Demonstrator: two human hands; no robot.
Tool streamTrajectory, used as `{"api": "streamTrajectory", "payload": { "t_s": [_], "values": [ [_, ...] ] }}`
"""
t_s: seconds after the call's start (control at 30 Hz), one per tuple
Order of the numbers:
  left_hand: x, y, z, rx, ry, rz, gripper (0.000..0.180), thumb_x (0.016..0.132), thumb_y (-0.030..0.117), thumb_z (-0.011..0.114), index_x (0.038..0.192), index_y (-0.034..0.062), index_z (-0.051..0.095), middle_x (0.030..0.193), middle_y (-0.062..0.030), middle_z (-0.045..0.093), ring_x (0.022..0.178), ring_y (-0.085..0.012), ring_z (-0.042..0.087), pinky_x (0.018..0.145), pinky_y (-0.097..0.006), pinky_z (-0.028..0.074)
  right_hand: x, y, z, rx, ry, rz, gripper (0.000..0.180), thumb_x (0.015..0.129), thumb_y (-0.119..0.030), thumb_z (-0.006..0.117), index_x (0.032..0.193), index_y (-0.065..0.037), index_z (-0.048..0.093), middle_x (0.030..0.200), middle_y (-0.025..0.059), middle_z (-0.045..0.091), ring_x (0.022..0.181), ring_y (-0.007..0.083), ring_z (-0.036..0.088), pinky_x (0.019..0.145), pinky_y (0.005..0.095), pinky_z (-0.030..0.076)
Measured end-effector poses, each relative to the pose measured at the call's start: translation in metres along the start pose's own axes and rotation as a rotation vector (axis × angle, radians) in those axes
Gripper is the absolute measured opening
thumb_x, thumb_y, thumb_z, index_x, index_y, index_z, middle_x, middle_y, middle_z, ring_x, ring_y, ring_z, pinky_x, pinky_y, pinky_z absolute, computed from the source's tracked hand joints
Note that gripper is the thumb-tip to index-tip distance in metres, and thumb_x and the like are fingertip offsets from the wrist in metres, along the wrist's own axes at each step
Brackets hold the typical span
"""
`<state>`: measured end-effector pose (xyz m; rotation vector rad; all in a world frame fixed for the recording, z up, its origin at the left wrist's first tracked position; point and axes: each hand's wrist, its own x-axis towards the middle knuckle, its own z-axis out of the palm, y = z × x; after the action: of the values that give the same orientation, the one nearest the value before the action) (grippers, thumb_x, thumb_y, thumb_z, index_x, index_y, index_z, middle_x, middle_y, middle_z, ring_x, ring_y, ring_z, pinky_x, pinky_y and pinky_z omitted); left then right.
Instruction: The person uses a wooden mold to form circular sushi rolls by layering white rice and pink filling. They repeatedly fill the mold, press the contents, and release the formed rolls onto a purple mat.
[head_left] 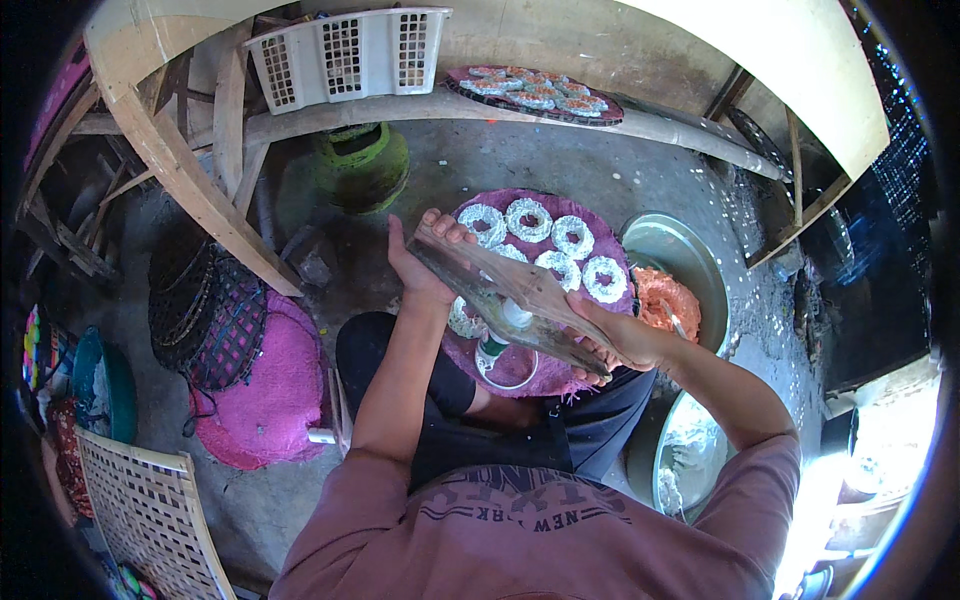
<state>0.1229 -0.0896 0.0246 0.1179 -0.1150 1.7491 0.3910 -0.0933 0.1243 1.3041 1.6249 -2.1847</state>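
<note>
My left hand [430, 262] is closed around the upper left end of a wooden press [470, 265] made of two long boards. At the other end, my right hand [630, 340] wraps around the boards. Between them sits a white and green cylinder [493, 350], with a metal ring [512, 372] beside it, low over the tray. Beneath lies a round tray covered with pink woven cloth [615, 225]. Several white rings of stringy dough [528, 220] rest on its far part; the boards partly hide some nearer ones.
To the right, a large metal basin [712, 290] contains orange-pink dough [665, 305]; another basin [655, 470] stands nearer. A bench at the back carries a white plastic crate [345, 60] and a tray of orange-topped rings [535, 92]. Pink cloth [270, 390] and a dark basket [205, 310] lie left.
</note>
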Motion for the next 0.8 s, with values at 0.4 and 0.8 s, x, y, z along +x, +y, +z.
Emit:
{"api": "streamTrajectory", "payload": {
  "t_s": [0.4, 0.8],
  "values": [
    [-0.001, -0.04, -0.01, -0.125, 0.08, -0.026, 0.056, 0.094, 0.063, 0.035, 0.073, 0.0143, 0.05, 0.064, 0.0007, 0.047, 0.061, -0.0185, 0.049, 0.071, -0.04, 0.044, -0.036, 0.0, -0.015, -0.297, 0.188, 0.085, 0.086, 0.089, -0.079, 0.028, 0.084, 0.0, 0.062, 0.059, 0.0061, 0.054, 0.048, 0.0143, 0.054, 0.043, 0.0283, 0.043],
    [-0.027, -0.01, 0.017, 0.098, 0.235, 0.017, 0.049, 0.093, 0.057, 0.034, 0.073, 0.0149, 0.047, 0.061, 0.001, 0.044, 0.058, -0.0169, 0.045, 0.066, -0.037, 0.041, -0.014, 0.029, 0.013, -0.1, 0.125, 0.035, 0.08, 0.091, -0.075, 0.034, 0.074, 0.0, 0.059, 0.054, 0.0058, 0.051, 0.041, 0.0129, 0.049, 0.037, 0.0274, 0.038]
  ]
}}
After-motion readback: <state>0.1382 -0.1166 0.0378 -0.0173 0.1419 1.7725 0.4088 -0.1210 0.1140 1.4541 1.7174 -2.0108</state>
